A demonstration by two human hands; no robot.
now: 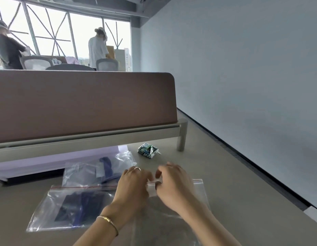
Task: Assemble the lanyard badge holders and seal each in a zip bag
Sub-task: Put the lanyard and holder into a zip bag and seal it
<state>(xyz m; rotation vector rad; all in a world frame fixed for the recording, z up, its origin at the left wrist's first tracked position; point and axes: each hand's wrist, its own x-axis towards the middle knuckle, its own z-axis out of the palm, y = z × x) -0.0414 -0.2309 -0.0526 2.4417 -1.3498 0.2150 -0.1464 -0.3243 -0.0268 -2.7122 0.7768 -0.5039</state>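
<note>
Head view looked down over a grey desk (225,174) set against a brown divider panel (83,103), with a pale wall on the right and a taped window far behind where two other people stood. Nearest the camera lay a clear zip bag (198,189), flat on the desk, its red-lined mouth pointing away from the person and its seal strip running left to right. Both hands met at that mouth: the left hand (133,189) and the right hand (173,187) each appeared to pinch the strip between thumb and fingers, close together near its middle, though motion blur hid the fingertips. What the bag held could not be told through the hands. Since the seal's long axis ran sideways under both grips, the closing press would probably travel outward, left hand toward the left end, right hand toward the right, each about equally near its end. Just left lay a filled bag (69,206) with a dark blue lanyard holder inside, and beyond it another packed bag (97,169). A small printed packet (148,150) sat apart, farther back.
</note>
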